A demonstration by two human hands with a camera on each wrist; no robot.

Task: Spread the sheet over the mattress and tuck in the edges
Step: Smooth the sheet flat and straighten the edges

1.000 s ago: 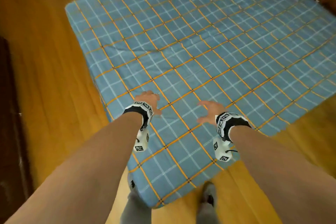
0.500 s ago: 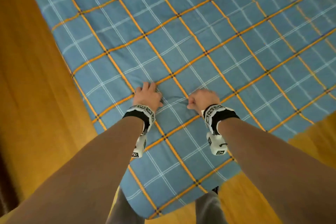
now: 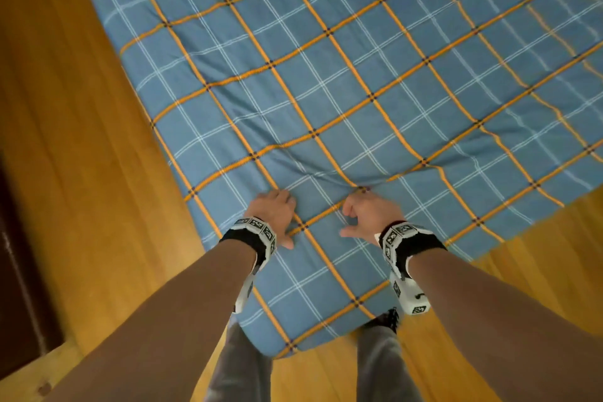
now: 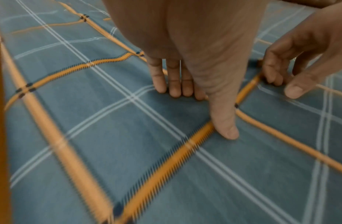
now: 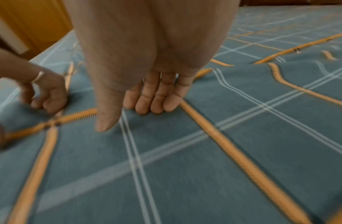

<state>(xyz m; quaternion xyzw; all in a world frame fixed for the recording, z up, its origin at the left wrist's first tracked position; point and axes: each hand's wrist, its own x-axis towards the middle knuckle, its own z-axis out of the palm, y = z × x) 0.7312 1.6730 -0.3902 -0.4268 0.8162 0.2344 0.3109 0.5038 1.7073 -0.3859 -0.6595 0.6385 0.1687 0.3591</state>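
Observation:
A blue sheet (image 3: 359,75) with orange and white checks covers the mattress, which is hidden beneath it. Its near corner (image 3: 277,346) hangs just in front of my legs. My left hand (image 3: 274,209) and right hand (image 3: 362,212) sit side by side near that corner. In the left wrist view the left hand (image 4: 195,94) has bent fingers with their tips dug into the sheet (image 4: 109,136). The right hand (image 5: 147,106) claws the sheet (image 5: 223,151) the same way, its thumb free. Creases fan out from both hands.
Orange wooden floor (image 3: 81,140) surrounds the mattress on the left and at the lower right. Dark furniture (image 3: 19,271) stands at the far left edge. My grey trouser legs (image 3: 241,369) and one dark shoe (image 3: 385,320) flank the corner.
Both hands went from open above the sheet to pressed into it with curled fingers. They have drawn back toward me, and folds have gathered ahead of them. My view has dropped closer.

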